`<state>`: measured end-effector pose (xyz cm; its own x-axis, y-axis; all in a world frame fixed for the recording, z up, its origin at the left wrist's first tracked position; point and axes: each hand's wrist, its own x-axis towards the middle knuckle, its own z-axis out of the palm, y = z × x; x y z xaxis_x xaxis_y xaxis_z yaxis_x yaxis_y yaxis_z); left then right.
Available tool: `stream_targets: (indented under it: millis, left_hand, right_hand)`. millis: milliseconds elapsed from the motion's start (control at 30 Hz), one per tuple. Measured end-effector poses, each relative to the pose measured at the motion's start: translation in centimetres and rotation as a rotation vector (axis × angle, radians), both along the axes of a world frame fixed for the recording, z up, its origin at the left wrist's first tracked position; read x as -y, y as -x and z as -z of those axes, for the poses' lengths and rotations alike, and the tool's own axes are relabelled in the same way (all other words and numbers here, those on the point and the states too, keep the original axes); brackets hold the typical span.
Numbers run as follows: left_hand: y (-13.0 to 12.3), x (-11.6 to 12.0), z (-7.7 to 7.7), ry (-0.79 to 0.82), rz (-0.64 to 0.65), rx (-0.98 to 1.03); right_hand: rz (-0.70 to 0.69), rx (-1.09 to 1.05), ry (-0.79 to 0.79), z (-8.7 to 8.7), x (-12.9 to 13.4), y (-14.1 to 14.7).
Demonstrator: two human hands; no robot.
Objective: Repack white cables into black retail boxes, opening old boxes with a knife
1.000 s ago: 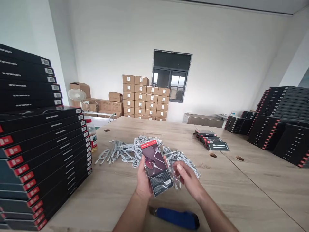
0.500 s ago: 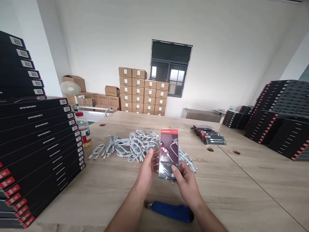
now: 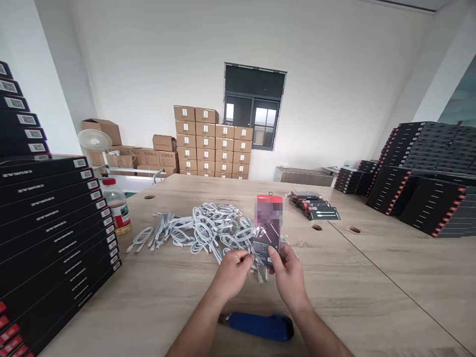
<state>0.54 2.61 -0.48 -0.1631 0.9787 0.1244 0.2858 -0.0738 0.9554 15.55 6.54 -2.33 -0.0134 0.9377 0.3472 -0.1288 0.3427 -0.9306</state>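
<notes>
A dark box with a red top edge (image 3: 268, 225) stands upright in my right hand (image 3: 288, 270), its thumb on the front and fingers behind. My left hand (image 3: 234, 272) is closed in a pinch at the box's lower left; whatever lies between its fingertips is too small to name. Behind the hands spreads a heap of light grey coiled cables (image 3: 208, 230). A blue-handled tool (image 3: 260, 326) lies on the table between my forearms.
Tall stacks of black boxes stand at the left (image 3: 52, 228) and right (image 3: 394, 191). A red-capped bottle (image 3: 119, 210) is beside the left stack. Several flat packages (image 3: 316, 206) lie beyond the hands on the wooden table (image 3: 372, 282), which has round holes.
My left hand has gone from spread fingers to a pinch and moved slightly lower. The box has shifted a little right and tilted. The whole view has turned slightly right.
</notes>
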Motion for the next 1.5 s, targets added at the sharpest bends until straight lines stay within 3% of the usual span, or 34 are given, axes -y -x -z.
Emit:
stream_targets:
  millis: [100, 233, 400, 567, 800, 1000, 1233, 1500]
  left_hand:
    - [0.6, -0.1, 0.0, 0.043, 0.025, 0.045]
    - [1.2, -0.6, 0.8, 0.084, -0.099, 0.169]
    - [0.8, -1.2, 1.7, 0.088, -0.183, 0.365]
    - [0.3, -1.3, 1.4, 0.029, -0.198, 0.459]
    - [0.9, -1.4, 1.1, -0.002, -0.185, 0.605]
    - [-0.5, -0.8, 1.3, 0.11, -0.005, 0.756]
    - [-0.8, -0.6, 1.0, 0.23, 0.049, 0.932]
    - [-1.4, -0.3, 0.7, 0.163, 0.059, 0.888]
  right_hand:
    - [-0.02, -0.224, 0.146, -0.8, -0.9, -0.8]
    - [0.026, -0.479, 0.217, -1.7, -2.1, -2.5]
    - [-0.074, -0.317, 0.248, -1.7, -1.9, -2.9]
    - [-0.155, -0.089, 0.157, -1.2, -1.1, -1.9]
    - [-0.356, -0.291, 0.326, -0.6, -0.7, -1.2]
    - [-0.464, -0.347, 0.284, -0.3, 0.4, 0.1]
    - [-0.334, -0.293, 0.194, -0.2, -0.2, 0.0]
    - [-0.13, 0.081, -0.043, 0.7, -0.8, -0.5]
